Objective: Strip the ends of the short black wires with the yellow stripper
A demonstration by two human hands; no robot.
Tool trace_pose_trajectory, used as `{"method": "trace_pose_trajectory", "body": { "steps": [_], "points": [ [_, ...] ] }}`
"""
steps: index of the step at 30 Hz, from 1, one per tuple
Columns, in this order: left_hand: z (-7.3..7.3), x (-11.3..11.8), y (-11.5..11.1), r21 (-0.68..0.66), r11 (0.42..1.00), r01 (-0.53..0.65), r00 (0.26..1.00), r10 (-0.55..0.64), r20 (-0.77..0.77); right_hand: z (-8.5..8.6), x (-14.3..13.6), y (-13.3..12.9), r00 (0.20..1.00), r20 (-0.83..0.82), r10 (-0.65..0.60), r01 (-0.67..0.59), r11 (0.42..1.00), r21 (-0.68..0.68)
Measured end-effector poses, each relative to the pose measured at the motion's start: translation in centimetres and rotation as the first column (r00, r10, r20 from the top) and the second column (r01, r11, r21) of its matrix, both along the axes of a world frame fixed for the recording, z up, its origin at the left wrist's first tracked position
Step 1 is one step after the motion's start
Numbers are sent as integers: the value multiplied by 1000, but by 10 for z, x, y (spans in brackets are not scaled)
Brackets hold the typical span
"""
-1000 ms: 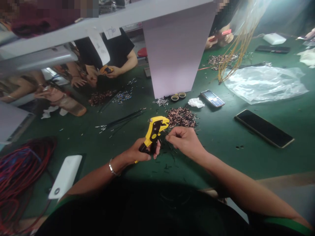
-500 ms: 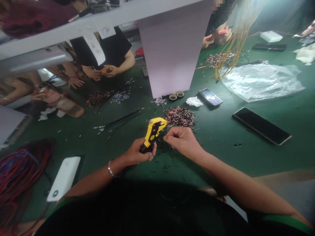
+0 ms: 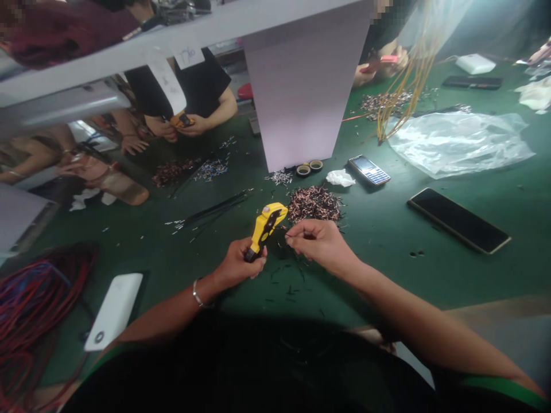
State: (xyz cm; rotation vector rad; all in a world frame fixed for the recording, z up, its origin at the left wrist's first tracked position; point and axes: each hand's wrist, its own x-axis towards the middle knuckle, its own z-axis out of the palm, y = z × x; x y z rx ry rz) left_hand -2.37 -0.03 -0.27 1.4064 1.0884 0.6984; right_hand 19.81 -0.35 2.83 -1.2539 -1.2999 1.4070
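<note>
My left hand point(image 3: 241, 261) is wrapped round the handle of a yellow-and-black wire stripper point(image 3: 267, 225), its head tilted up and to the right. To the right of the tool, my right hand point(image 3: 316, 241) is closed in a pinch. A short dark wire piece point(image 3: 288, 234) shows at its fingertips, apart from the tool's jaws. Behind my right hand lies a heap of short copper-and-black wire pieces point(image 3: 314, 203). Small black scraps point(image 3: 290, 291) are scattered on the green table point(image 3: 379, 298) below my hands.
Long black wires point(image 3: 219, 207) lie to the left. Two tape rolls point(image 3: 309, 167), crumpled tissue point(image 3: 340, 178), a keypad phone point(image 3: 369, 170) and a smartphone point(image 3: 458, 220) sit beyond and rightward. A white power bank point(image 3: 114, 311) and red cable coils point(image 3: 38, 298) are at left. Co-workers' hands point(image 3: 181, 127) work opposite.
The wire stripper has turned slightly and shifted a little left in my left hand's grip. My right hand stays close by, with the wire piece now more visible at its fingertips.
</note>
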Motion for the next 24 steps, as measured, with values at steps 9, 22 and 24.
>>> {"method": "trace_pose_trajectory", "body": {
  "steps": [9,22,24],
  "points": [
    [-7,2,0,-32,997,-74,991,77,105,-5,3,2,997,-57,48,-49,999,-10],
    [-1,4,4,-191,954,232,856,-108,505,1,3,-2,999,3,41,-41,998,56],
    [-1,5,3,-167,958,235,851,-119,512,4,3,-3,999,25,43,-44,996,72]
  ]
}}
